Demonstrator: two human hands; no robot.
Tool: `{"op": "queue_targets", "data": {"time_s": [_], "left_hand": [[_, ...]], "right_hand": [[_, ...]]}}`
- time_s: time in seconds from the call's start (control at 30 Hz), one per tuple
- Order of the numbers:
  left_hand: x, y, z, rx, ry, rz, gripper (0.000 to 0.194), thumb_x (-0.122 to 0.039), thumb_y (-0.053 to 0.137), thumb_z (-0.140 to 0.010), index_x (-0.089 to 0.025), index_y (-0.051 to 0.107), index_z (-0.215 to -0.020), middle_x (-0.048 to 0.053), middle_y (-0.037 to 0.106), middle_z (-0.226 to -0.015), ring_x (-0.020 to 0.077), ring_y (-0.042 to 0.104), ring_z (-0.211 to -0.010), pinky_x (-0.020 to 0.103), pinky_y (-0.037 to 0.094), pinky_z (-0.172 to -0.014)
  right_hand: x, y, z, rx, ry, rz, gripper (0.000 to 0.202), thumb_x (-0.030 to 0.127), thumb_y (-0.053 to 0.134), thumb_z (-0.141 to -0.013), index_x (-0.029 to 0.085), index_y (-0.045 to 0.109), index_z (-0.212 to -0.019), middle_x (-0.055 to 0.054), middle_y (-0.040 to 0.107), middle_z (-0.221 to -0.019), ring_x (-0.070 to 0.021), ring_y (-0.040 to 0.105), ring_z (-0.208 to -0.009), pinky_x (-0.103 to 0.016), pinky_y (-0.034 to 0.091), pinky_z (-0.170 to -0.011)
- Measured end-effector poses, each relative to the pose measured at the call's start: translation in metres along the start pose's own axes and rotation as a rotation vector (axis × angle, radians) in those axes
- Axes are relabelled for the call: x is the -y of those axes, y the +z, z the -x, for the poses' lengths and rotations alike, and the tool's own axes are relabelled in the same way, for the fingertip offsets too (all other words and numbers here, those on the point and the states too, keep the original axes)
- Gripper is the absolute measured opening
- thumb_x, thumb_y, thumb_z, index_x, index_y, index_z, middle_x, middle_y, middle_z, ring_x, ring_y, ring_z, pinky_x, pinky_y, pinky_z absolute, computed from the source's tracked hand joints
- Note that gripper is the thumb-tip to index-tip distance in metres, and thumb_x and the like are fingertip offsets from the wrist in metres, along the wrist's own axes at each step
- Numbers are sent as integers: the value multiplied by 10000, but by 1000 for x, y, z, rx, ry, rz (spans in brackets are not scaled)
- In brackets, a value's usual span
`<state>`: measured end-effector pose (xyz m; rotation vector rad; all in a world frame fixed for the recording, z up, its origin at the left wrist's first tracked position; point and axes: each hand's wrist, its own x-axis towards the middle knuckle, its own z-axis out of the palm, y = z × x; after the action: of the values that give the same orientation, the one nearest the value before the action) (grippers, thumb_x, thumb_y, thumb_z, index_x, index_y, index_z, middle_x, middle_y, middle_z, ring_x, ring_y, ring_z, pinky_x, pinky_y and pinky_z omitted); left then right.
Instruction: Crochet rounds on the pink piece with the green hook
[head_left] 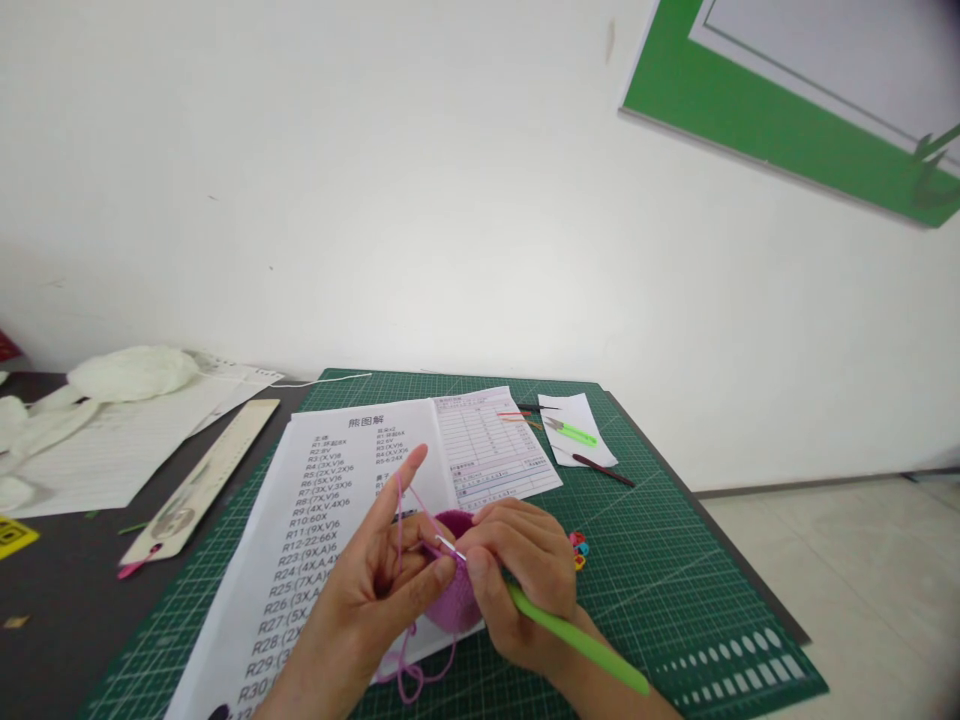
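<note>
My right hand is closed around a crochet hook with a thick green handle, its silvery tip pointing left at the edge of the work. A pink-purple crochet piece, rounded like a cup, is pinched between the thumb and fingers of my left hand. Pink yarn runs up over my raised left index finger and back down to the hook tip. Below the piece, a loose loop of the same yarn hangs over the paper and mat. My fingers hide part of the piece.
Under my hands lie a printed pattern sheet and a form on a green cutting mat. Small snips and a dark thin tool lie right, near colourful stitch markers. A bookmark and white crocheted piece lie left.
</note>
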<state>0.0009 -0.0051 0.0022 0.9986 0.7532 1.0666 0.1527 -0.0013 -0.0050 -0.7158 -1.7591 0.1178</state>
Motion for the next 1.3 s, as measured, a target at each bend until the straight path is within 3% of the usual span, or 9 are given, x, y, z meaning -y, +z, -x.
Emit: {"op": "queue_targets", "data": {"time_s": [0.3, 0.37, 0.43, 0.57, 0.77, 0.97, 1.07, 1.2, 1.3], "left_hand": [[-3, 4, 2, -81, 4, 43, 638, -226, 715, -832, -420, 472, -1389, -32, 682, -867, 108, 572, -689, 168, 444, -615], [-5, 5, 2, -122, -9, 84, 585, -209, 711, -834, -395, 526, -1356, -22, 692, -979, 123, 600, -826, 160, 473, -714], [-6, 5, 1, -177, -67, 172, 520, -181, 695, -844, -336, 574, -1326, 0, 711, -1011, 105, 607, -807, 150, 490, -753], [-2, 0, -3, -242, -139, 284, 427, -110, 660, -857, -235, 637, -1265, -8, 697, -801, 55, 579, -580, 136, 520, -650], [0, 0, -1, -236, -160, 254, 338, -192, 694, -839, -213, 699, -1176, -48, 606, -654, 84, 557, -633, 146, 498, -688], [1, 5, 3, -179, -157, 136, 302, -315, 742, -789, -265, 742, -1087, -66, 534, -600, 124, 450, -616, 194, 400, -596], [4, 4, 3, -162, -134, 66, 299, -360, 718, -803, -262, 737, -1085, -66, 519, -584, 135, 415, -599, 239, 355, -591], [5, 1, 2, -179, -51, -45, 317, -411, 635, -867, -273, 692, -1147, -59, 568, -599, 144, 395, -589, 267, 320, -588], [4, 0, 2, -182, 10, -93, 359, -406, 623, -879, -303, 642, -1222, -45, 616, -685, 158, 451, -653, 271, 337, -608]], "right_hand": [[0, -2, 2, -24, 16, 19, 240, 108, 438, -889, 162, 549, -683, -21, 574, -565, -132, 541, -573, -273, 475, -629], [-1, -1, 2, -24, 4, 19, 244, 102, 431, -888, 163, 542, -680, -18, 562, -554, -131, 534, -562, -271, 474, -624], [-2, 0, 2, -22, -5, 22, 245, 99, 424, -887, 165, 536, -680, -16, 554, -549, -129, 526, -552, -270, 473, -615], [-4, 1, 3, -15, -6, 40, 229, 109, 436, -886, 169, 533, -688, -21, 567, -564, -131, 524, -554, -277, 476, -618], [-9, -2, 3, -3, -29, 74, 215, 117, 441, -886, 173, 544, -705, -25, 605, -589, -127, 528, -547, -291, 497, -664], [-15, -5, 3, 8, -76, 106, 176, 133, 460, -871, 178, 575, -746, -22, 626, -606, -138, 539, -550, -311, 509, -709], [-13, -7, 2, 2, -21, 70, 206, 144, 449, -878, 184, 580, -724, -14, 617, -598, -139, 546, -559, -306, 502, -706], [-8, -9, -1, 27, 198, -10, 290, 166, 422, -928, 172, 603, -702, -20, 626, -640, -137, 604, -644, -263, 467, -661], [-6, -11, -3, 88, 347, -103, 366, 210, 414, -960, 167, 616, -658, 3, 600, -603, -100, 569, -568, -220, 410, -558]]}}
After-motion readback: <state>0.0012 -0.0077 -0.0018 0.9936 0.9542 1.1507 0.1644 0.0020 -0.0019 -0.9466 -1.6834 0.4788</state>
